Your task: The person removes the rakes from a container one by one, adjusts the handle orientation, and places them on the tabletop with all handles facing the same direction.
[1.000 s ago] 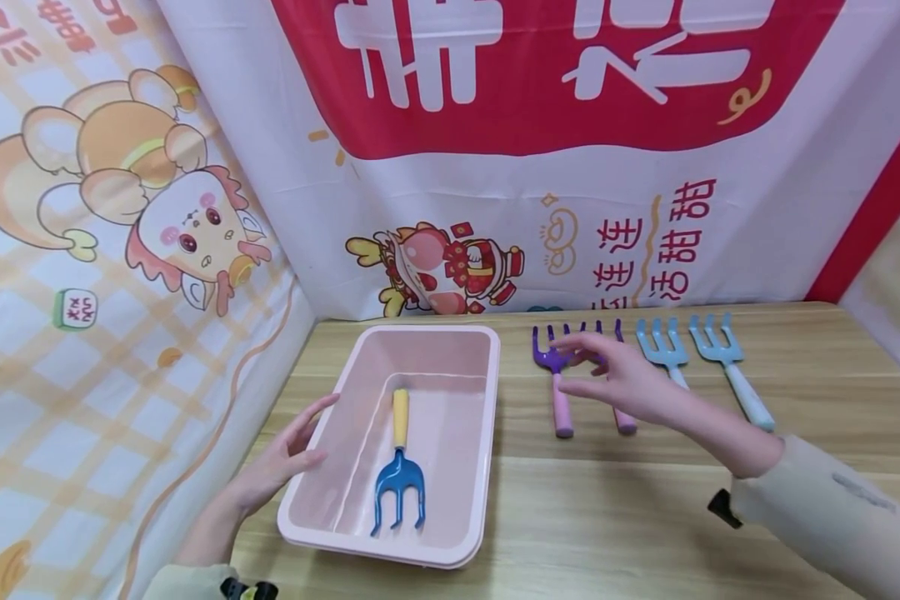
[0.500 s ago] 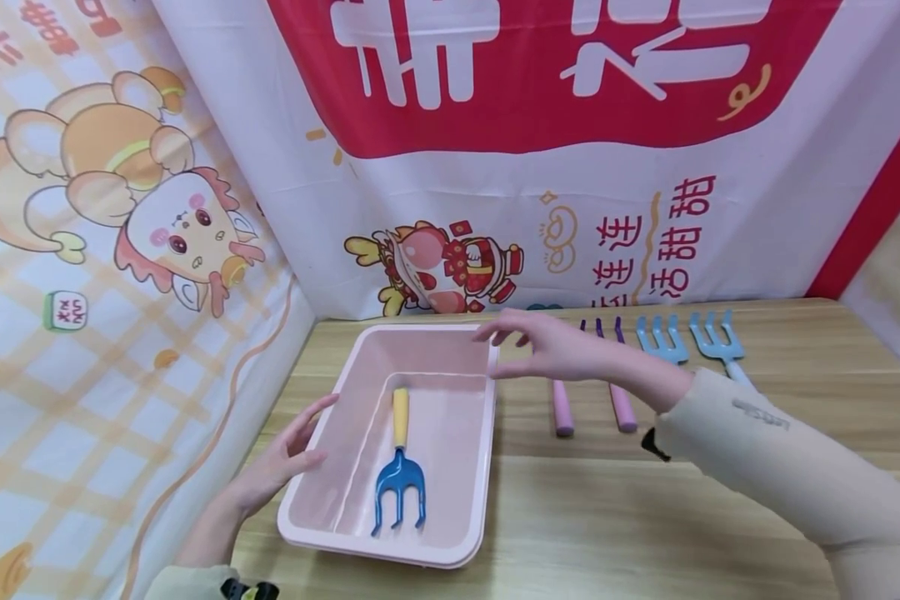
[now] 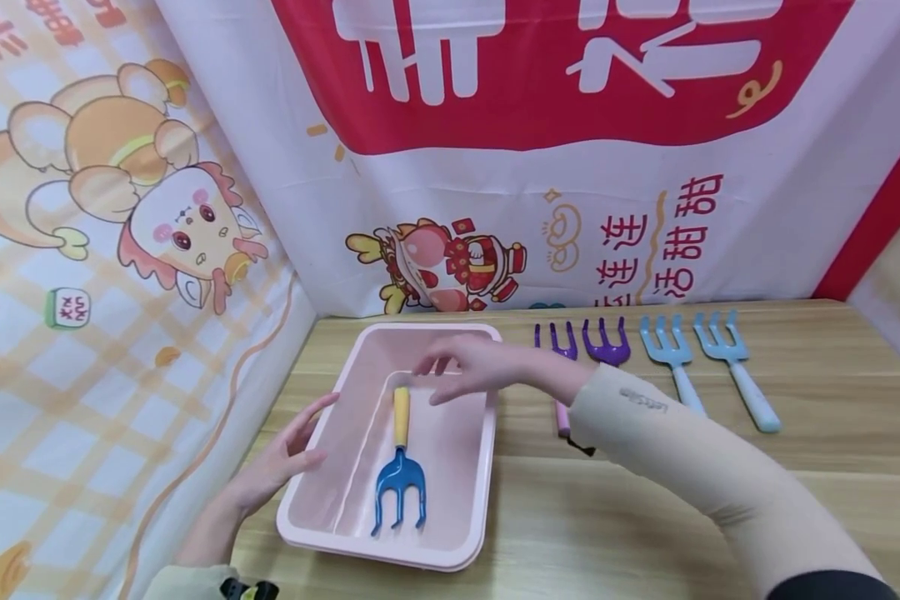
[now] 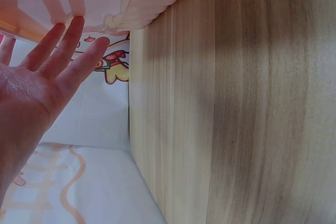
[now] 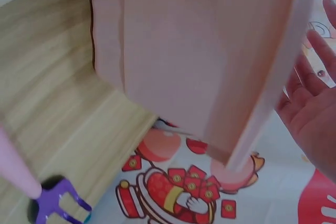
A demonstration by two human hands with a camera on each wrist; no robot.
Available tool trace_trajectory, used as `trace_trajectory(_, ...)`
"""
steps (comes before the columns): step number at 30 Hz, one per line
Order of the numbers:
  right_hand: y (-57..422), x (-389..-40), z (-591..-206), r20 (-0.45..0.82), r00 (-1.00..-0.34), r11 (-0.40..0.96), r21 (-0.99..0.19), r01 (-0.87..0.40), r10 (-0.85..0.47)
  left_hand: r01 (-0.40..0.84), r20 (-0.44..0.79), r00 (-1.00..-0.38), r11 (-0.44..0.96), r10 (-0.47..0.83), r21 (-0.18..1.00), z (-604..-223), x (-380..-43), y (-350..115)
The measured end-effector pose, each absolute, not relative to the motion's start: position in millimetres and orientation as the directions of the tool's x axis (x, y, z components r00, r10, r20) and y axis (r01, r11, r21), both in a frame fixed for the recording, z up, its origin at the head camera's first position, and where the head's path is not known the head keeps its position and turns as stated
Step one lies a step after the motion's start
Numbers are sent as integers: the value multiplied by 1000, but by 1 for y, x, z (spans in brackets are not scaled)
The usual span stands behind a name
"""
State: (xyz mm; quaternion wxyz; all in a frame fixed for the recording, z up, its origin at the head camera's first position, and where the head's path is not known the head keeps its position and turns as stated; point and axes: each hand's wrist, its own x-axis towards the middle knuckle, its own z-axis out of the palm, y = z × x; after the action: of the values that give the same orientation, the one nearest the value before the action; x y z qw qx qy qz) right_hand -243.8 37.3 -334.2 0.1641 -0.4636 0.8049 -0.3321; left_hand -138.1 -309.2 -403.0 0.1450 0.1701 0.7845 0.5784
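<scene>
A pink plastic tub (image 3: 375, 547) stands on the wooden table in the head view, with a hand fork (image 3: 401, 475) with blue tines and a yellow handle on its floor. My left hand (image 3: 273, 471) is at the tub's left side. In the left wrist view, its straight fingers (image 4: 63, 51) touch the outer wall. My right hand (image 3: 472, 367) hangs over the far right part of the tub, above the yellow handle's level, fingers loosely bent and holding nothing. The right wrist view shows that hand (image 5: 315, 103) beyond the tub's rim.
Right of the tub lie two purple hand forks (image 3: 606, 343) with pink handles, partly hidden by the right sleeve (image 3: 667, 442). Farther right are two light blue hand forks (image 3: 737, 367). A printed cloth (image 3: 420, 183) hangs behind the table (image 3: 570, 525), another along the left.
My right hand has moved left from over the purple forks, across the tub's right rim, to over its inside. The left hand has stayed at the tub's side. The blue fork has not moved.
</scene>
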Motion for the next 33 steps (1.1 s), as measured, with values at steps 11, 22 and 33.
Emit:
trace_trajectory(11,-11,-256,-364,-89,-395,338,-704,-625,-914,82,-52,-902,288,428,954,-405,-138,-311)
trace_trajectory(22,-37,-255,-381,-250,-382,447,-655,-610,-889,111,-22,-891,265,453,958,-404,-138,-312)
trace_trajectory(33,-42,-250,-383,-417,-308,514,-600,-614,-855,36,-86,-904,275,419,961,-403,-137,-311)
